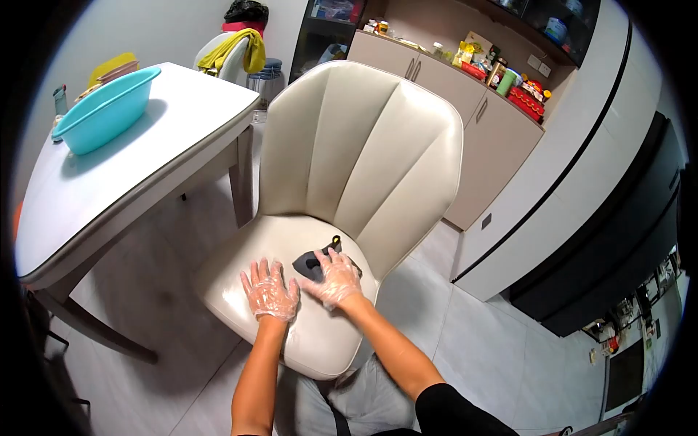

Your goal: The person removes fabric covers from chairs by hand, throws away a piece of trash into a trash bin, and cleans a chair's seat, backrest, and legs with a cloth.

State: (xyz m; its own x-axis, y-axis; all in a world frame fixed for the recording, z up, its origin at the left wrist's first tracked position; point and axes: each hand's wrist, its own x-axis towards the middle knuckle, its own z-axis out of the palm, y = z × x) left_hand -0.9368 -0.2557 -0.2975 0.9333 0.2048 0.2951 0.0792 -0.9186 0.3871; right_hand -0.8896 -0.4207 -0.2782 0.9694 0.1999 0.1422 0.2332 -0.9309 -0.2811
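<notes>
A cream padded chair [320, 341] stands in front of me, its ribbed backrest at the far side. On the left part of its seat my left hand [270, 292], in a clear plastic glove, lies flat with fingers spread and nothing in it. My right hand [334, 280], gloved the same way, presses on a dark grey cloth [309, 266] on the seat. Its fingers rest over the cloth, which shows on both sides of them. A small yellow-and-black loop [336, 240] sticks out at the cloth's far end.
At the left is a white table [182, 102] with a turquoise basin [109, 116]. Behind it, a yellow cloth [236, 54] hangs on another chair. Beige cabinets [443, 91] with packages on top stand at the back. A white panelled wall rises at the right.
</notes>
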